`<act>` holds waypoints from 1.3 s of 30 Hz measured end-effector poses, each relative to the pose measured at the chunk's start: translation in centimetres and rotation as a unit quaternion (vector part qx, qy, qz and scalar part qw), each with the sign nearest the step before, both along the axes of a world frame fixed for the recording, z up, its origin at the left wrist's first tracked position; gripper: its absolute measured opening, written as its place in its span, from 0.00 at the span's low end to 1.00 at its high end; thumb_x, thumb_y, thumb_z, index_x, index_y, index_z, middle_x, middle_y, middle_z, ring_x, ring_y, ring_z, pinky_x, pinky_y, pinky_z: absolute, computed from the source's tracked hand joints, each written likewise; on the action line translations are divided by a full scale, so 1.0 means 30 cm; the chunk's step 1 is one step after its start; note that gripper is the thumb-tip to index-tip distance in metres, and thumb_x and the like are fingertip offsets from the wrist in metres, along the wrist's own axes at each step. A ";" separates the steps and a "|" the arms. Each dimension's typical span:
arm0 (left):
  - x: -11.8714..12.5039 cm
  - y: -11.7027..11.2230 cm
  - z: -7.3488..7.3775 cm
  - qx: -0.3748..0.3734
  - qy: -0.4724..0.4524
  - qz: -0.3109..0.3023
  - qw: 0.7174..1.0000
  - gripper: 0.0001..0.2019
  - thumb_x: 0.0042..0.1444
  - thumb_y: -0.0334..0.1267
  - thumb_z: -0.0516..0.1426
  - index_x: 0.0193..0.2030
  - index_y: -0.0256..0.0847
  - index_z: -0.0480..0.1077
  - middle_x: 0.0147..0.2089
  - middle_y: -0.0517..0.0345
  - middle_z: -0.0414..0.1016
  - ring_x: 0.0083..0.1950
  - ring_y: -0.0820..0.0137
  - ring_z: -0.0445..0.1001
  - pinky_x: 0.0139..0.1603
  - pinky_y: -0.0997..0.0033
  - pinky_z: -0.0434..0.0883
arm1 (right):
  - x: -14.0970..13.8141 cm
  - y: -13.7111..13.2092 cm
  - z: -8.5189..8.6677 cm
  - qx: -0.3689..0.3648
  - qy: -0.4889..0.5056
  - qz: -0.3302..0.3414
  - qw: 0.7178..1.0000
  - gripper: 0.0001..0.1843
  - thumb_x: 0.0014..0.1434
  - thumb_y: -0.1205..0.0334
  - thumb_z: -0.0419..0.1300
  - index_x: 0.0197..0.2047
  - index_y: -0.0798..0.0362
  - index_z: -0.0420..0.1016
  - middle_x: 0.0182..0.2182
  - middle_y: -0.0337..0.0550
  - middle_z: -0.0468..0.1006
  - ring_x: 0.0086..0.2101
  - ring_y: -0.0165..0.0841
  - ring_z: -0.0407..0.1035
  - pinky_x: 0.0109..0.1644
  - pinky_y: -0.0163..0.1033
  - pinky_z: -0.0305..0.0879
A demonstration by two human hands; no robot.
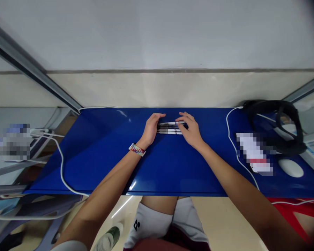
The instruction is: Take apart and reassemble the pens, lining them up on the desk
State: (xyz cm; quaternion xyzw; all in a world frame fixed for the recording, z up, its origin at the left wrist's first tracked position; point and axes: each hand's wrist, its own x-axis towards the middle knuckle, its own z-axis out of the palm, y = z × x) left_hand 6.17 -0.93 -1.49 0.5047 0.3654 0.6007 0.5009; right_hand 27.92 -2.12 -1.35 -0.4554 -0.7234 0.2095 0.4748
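Several slim white-and-black pens (169, 128) lie side by side in a row on the blue table (157, 167), pointing left to right. My left hand (151, 129), with a patterned woven band (137, 149) at the wrist, stands on edge at their left ends. Its fingers reach forward, and the palm side faces the pens. At the right ends is my right hand (190, 129), its fingers slightly bent and spread. The right thumb and fingertips overlap the pen ends; whether they press on them is hard to see.
On the right lie a black strapped headset (290, 122), a blurred-out white item (253, 151), and a white computer mouse (291, 168). A white cable (231, 137) runs down beside them; another white cable (61, 167) crosses the left edge. A pale wall (157, 89) stands behind.
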 end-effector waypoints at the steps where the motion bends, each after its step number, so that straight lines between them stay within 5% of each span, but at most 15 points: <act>1: -0.003 0.001 -0.002 0.005 0.016 0.004 1.000 0.13 0.71 0.46 0.56 0.45 0.43 0.79 0.55 0.50 0.82 0.66 0.59 0.78 0.77 0.53 0.66 | 0.002 -0.007 0.007 0.018 -0.026 0.019 0.999 0.08 0.69 0.61 0.63 0.44 0.45 0.85 0.64 0.49 0.80 0.72 0.54 0.64 0.75 0.69 0.61; 4: -0.014 -0.003 0.005 0.015 0.082 0.020 0.996 0.14 0.73 0.47 0.54 0.46 0.44 0.79 0.56 0.50 0.82 0.65 0.59 0.78 0.74 0.53 0.67 | 0.006 -0.027 0.027 0.064 -0.080 0.082 0.991 0.09 0.68 0.65 0.64 0.38 0.45 0.85 0.63 0.46 0.81 0.73 0.54 0.62 0.74 0.69 0.63; 10: -0.026 -0.034 0.042 0.037 0.241 0.055 0.968 0.12 0.75 0.47 0.54 0.46 0.44 0.76 0.54 0.51 0.82 0.59 0.60 0.78 0.67 0.56 0.70 | 0.024 -0.027 0.040 0.090 -0.125 0.127 0.980 0.05 0.64 0.64 0.69 0.39 0.43 0.87 0.63 0.44 0.81 0.72 0.54 0.63 0.74 0.69 0.64; 20: -0.022 -0.038 0.032 0.110 0.346 0.062 0.930 0.09 0.76 0.42 0.53 0.47 0.45 0.74 0.52 0.50 0.80 0.57 0.59 0.76 0.64 0.54 0.70 | 0.047 -0.019 0.043 0.090 -0.145 0.151 0.974 0.04 0.62 0.64 0.71 0.39 0.45 0.86 0.63 0.46 0.81 0.71 0.53 0.64 0.72 0.68 0.67; 30: -0.023 -0.039 0.029 0.117 0.357 0.057 0.925 0.08 0.74 0.41 0.54 0.48 0.44 0.74 0.52 0.49 0.79 0.56 0.58 0.75 0.64 0.52 0.68 | 0.034 -0.034 0.058 0.084 -0.178 0.166 0.966 0.13 0.62 0.65 0.72 0.50 0.43 0.86 0.66 0.46 0.79 0.73 0.54 0.62 0.75 0.70 0.64; 39: -0.022 -0.039 0.029 0.117 0.358 0.055 0.925 0.08 0.74 0.41 0.54 0.48 0.44 0.73 0.52 0.49 0.79 0.57 0.58 0.75 0.65 0.52 0.68 | 0.045 -0.032 0.059 0.067 -0.188 0.153 0.968 0.04 0.62 0.65 0.71 0.39 0.45 0.85 0.64 0.46 0.80 0.73 0.54 0.62 0.74 0.71 0.64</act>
